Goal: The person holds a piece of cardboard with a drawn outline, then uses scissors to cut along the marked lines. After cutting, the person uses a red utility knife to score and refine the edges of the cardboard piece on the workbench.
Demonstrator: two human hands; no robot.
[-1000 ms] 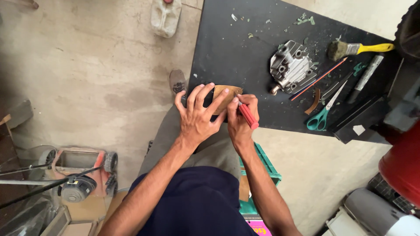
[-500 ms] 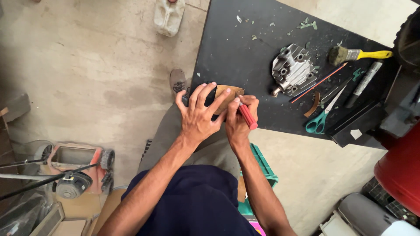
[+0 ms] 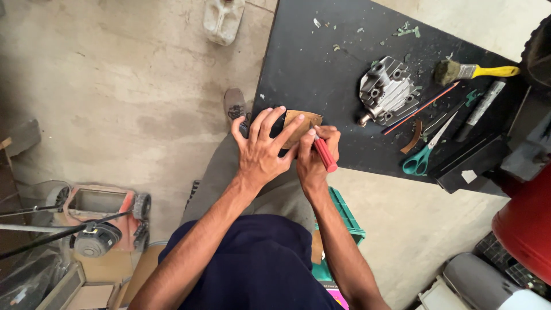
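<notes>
Your brown gasket sheet lies at the near edge of the black worktable, with a dark part, mostly hidden, pressed on top of it under your palm. Your left hand is spread flat, fingers splayed and pushing down on that part and the sheet; your right hand is closed around a red-handled tool, its tip touching the sheet just beside your left fingertips. From this it looks as if you are marking or cutting round the part; the sheet's far corner looks uncut, so most of the outline seems left to do, though your hands hide the line itself. Further along the table lie a finned metal cylinder head, a yellow-handled paintbrush and teal-handled scissors, all well apart from your hands.
</notes>
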